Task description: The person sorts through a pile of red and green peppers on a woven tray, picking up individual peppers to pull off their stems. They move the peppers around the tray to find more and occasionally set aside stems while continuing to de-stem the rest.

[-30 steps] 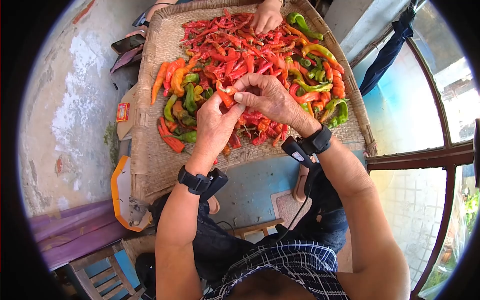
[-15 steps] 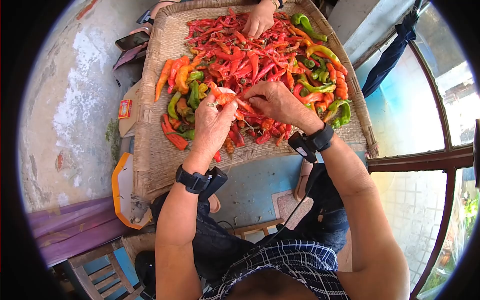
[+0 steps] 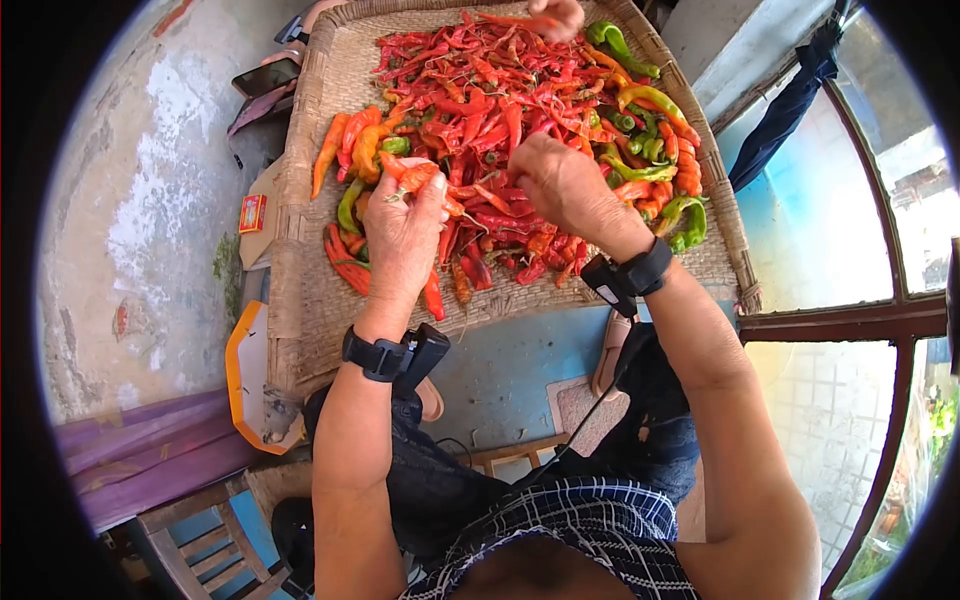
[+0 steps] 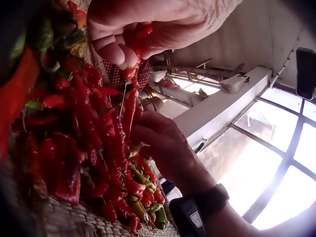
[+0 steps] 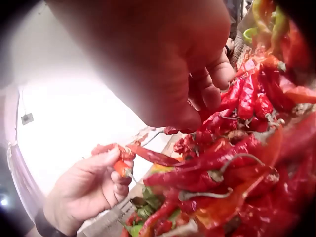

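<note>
In the head view my left hand pinches orange-red peppers between thumb and fingers, over the left part of the pepper heap. The left wrist view shows that hand with a red pepper between its fingertips, stem hanging down. My right hand is over the heap's middle, to the right of the left one. Its fingers bend down at red peppers in the right wrist view; what lies between them is hidden.
A woven tray bears the heap, with green peppers at its right side. Another person's hand holds a red pepper at the far edge. A phone and a matchbox lie left; a window stands right.
My left hand has moved left with its peppers, and my right hand has shifted slightly right and up, away from it. The other person's hand has lifted toward the far edge with a pepper.
</note>
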`<action>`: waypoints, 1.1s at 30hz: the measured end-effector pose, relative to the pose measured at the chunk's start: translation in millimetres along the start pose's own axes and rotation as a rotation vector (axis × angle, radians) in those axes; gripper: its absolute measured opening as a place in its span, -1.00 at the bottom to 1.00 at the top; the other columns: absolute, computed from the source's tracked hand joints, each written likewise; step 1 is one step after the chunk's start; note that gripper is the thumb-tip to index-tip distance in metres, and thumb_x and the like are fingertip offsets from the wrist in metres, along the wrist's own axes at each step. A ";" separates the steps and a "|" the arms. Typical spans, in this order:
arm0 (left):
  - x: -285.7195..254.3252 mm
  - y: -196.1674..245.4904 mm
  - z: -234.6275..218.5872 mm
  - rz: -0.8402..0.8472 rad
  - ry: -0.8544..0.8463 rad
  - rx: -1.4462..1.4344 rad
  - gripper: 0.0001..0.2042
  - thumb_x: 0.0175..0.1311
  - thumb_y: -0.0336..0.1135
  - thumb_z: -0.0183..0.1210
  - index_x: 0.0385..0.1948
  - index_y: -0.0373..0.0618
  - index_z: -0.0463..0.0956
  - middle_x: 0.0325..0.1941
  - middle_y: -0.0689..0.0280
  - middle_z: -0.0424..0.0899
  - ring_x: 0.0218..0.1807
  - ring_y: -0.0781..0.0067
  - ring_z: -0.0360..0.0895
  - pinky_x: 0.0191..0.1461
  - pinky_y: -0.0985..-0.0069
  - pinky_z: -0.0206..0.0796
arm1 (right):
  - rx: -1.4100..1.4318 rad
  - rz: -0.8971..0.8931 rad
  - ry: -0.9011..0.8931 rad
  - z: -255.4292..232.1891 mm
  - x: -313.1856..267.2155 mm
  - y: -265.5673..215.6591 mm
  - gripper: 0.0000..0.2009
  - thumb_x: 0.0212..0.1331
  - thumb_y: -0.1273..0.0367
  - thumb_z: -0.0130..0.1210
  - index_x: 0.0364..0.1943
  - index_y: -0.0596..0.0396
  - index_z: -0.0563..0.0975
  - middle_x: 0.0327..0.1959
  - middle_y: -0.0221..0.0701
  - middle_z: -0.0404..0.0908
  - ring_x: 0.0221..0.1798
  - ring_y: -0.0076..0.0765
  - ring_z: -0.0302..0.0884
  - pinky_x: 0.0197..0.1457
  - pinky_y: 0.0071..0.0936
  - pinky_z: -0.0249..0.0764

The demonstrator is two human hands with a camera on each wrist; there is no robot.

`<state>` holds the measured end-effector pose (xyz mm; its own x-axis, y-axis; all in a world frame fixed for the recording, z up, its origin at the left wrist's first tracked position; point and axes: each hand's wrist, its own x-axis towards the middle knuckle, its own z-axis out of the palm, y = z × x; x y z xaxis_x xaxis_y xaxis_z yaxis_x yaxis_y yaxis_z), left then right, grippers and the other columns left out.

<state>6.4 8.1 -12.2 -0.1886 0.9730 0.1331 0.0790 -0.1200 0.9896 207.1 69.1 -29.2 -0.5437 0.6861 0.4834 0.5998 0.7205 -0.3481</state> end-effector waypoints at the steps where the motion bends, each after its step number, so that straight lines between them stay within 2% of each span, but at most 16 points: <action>1: 1.8 0.6 -1.7 0.000 0.020 -0.020 -0.75 0.27 -0.28 0.17 -0.09 -0.15 0.43 -0.45 0.41 0.53 -0.56 0.72 0.41 -0.49 0.73 0.34 | 0.057 0.029 0.050 -3.9 3.6 1.7 -0.89 -0.01 0.51 0.06 -0.35 0.11 0.52 -0.40 -0.21 0.53 -0.35 0.01 0.55 -0.30 -0.20 0.50; 2: 2.9 1.5 -3.4 0.000 0.020 -0.020 -0.75 0.27 -0.28 0.17 -0.09 -0.15 0.43 -0.45 0.41 0.53 -0.56 0.72 0.41 -0.49 0.73 0.34 | 0.057 0.029 0.050 -9.6 5.1 3.3 -0.89 -0.01 0.51 0.06 -0.35 0.11 0.52 -0.40 -0.21 0.53 -0.35 0.01 0.55 -0.30 -0.20 0.50; 4: 3.5 3.0 -5.7 -0.021 0.042 -0.070 -0.74 0.26 -0.28 0.18 -0.09 -0.16 0.43 -0.45 0.41 0.53 -0.56 0.71 0.41 -0.49 0.73 0.33 | 0.180 0.235 0.011 -25.5 10.0 -0.4 -0.88 0.09 0.44 0.12 -0.31 0.17 0.50 -0.46 -0.24 0.55 -0.43 -0.21 0.52 -0.31 -0.33 0.45; 5: 3.3 3.7 -5.5 -0.016 0.054 -0.060 -0.74 0.26 -0.28 0.18 -0.09 -0.16 0.43 -0.45 0.41 0.53 -0.56 0.71 0.41 -0.49 0.73 0.33 | 0.183 0.224 0.079 -25.5 9.6 5.5 -0.86 0.13 0.41 0.14 -0.30 0.19 0.51 -0.52 -0.30 0.55 -0.48 -0.42 0.48 -0.35 -0.41 0.41; 8: 2.7 3.1 -5.5 -0.062 0.030 -0.068 -0.75 0.26 -0.28 0.19 -0.12 -0.16 0.45 -0.45 0.41 0.54 -0.56 0.72 0.40 -0.50 0.73 0.32 | 0.274 0.378 -0.040 -44.1 16.5 1.6 -0.86 0.14 0.40 0.16 -0.29 0.18 0.53 -0.54 -0.44 0.54 -0.49 -0.54 0.45 -0.41 -0.46 0.38; 9: 2.4 4.8 -4.8 -0.060 0.030 -0.068 -0.75 0.26 -0.28 0.19 -0.12 -0.16 0.45 -0.45 0.41 0.54 -0.56 0.72 0.40 -0.50 0.73 0.32 | 0.452 0.366 -0.036 -42.2 19.1 -0.3 -0.84 0.18 0.36 0.17 -0.30 0.18 0.55 -0.53 -0.56 0.53 -0.52 -0.65 0.41 -0.46 -0.55 0.34; 13: -2.9 5.4 1.9 -0.112 -0.104 -0.067 -0.80 0.27 -0.26 0.17 -0.20 -0.17 0.47 -0.45 0.41 0.55 -0.55 0.73 0.40 -0.49 0.73 0.30 | 0.918 0.497 -0.105 -38.8 14.8 -25.5 -0.82 0.11 0.36 0.26 -0.32 0.20 0.58 -0.56 -0.52 0.51 -0.49 -0.71 0.36 -0.44 -0.60 0.35; 16: -8.3 7.1 9.4 -0.101 -0.178 -0.044 -0.81 0.28 -0.28 0.16 -0.22 -0.19 0.46 -0.46 0.40 0.54 -0.54 0.72 0.42 -0.49 0.72 0.30 | 0.803 0.395 -0.239 -26.0 13.1 -34.2 -0.78 0.09 0.33 0.28 -0.32 0.22 0.58 -0.55 -0.47 0.54 -0.50 -0.63 0.38 -0.42 -0.53 0.37; 17: -10.0 6.4 11.5 -0.141 -0.211 -0.061 -0.81 0.27 -0.29 0.16 -0.21 -0.20 0.45 -0.47 0.40 0.54 -0.54 0.71 0.43 -0.48 0.72 0.31 | 0.622 0.218 -0.295 -20.5 10.9 -28.4 -0.76 0.13 0.28 0.25 -0.32 0.20 0.56 -0.53 -0.53 0.53 -0.46 -0.63 0.39 -0.37 -0.54 0.37; 18: -10.7 5.1 11.9 -0.182 -0.243 -0.077 -0.81 0.27 -0.31 0.16 -0.20 -0.20 0.45 -0.47 0.39 0.54 -0.53 0.70 0.43 -0.47 0.71 0.31 | 0.621 0.215 -0.294 -22.0 11.9 -25.2 -0.76 0.13 0.28 0.25 -0.32 0.20 0.56 -0.53 -0.53 0.53 -0.46 -0.63 0.39 -0.37 -0.54 0.37; 21: -10.5 5.9 8.5 -0.184 -0.307 -0.024 -0.82 0.26 -0.35 0.15 -0.19 -0.21 0.43 -0.46 0.38 0.54 -0.53 0.68 0.43 -0.46 0.68 0.33 | 0.528 0.257 -0.635 -33.4 16.8 -16.7 -0.74 0.09 0.24 0.26 -0.39 0.19 0.56 -0.60 -0.52 0.50 -0.49 -0.62 0.34 -0.38 -0.52 0.33; 24: -10.0 6.3 5.8 -0.196 -0.281 -0.012 -0.84 0.27 -0.36 0.13 -0.21 -0.21 0.43 -0.47 0.38 0.53 -0.53 0.68 0.43 -0.46 0.66 0.33 | 0.514 0.299 -0.541 -45.8 20.7 -0.9 -0.76 0.09 0.25 0.26 -0.42 0.16 0.57 -0.62 -0.54 0.49 -0.54 -0.63 0.35 -0.45 -0.55 0.32; 25: -8.3 5.4 3.1 -0.172 -0.263 -0.020 -0.85 0.27 -0.36 0.13 -0.22 -0.20 0.44 -0.47 0.38 0.52 -0.53 0.68 0.42 -0.46 0.66 0.32 | 0.592 0.578 -0.424 -50.2 23.0 -4.4 -0.78 0.10 0.24 0.26 -0.44 0.11 0.59 -0.62 -0.58 0.49 -0.60 -0.69 0.34 -0.55 -0.63 0.28; 28: -7.1 4.2 -0.3 -0.154 -0.237 -0.013 -0.83 0.28 -0.34 0.12 -0.19 -0.18 0.43 -0.44 0.37 0.53 -0.51 0.70 0.41 -0.45 0.68 0.32 | 0.757 0.615 0.189 -46.4 34.4 10.4 -0.79 0.14 0.28 0.23 -0.37 0.17 0.59 -0.60 -0.49 0.54 -0.65 -0.67 0.36 -0.61 -0.60 0.34; 31: -7.1 4.0 -0.5 -0.170 -0.240 0.020 -0.80 0.30 -0.29 0.11 -0.13 -0.14 0.43 -0.38 0.36 0.54 -0.49 0.72 0.39 -0.42 0.71 0.31 | 0.658 0.621 0.078 -44.8 32.1 5.5 -0.80 0.14 0.30 0.23 -0.34 0.18 0.57 -0.60 -0.49 0.53 -0.63 -0.68 0.38 -0.62 -0.62 0.33; 33: -7.1 4.0 0.5 -0.162 -0.218 -0.006 -0.80 0.30 -0.30 0.11 -0.13 -0.15 0.43 -0.37 0.36 0.54 -0.49 0.72 0.39 -0.43 0.72 0.31 | 0.586 0.538 -0.238 -36.3 23.9 10.7 -0.78 0.21 0.30 0.15 -0.18 0.17 0.57 -0.56 -0.53 0.53 -0.59 -0.69 0.42 -0.59 -0.70 0.38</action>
<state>8.5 0.8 -9.2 0.0167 0.9990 -0.0416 0.0585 0.0406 0.9975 221.9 89.6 7.7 -0.4193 0.9074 -0.0282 0.4463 0.1790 -0.8768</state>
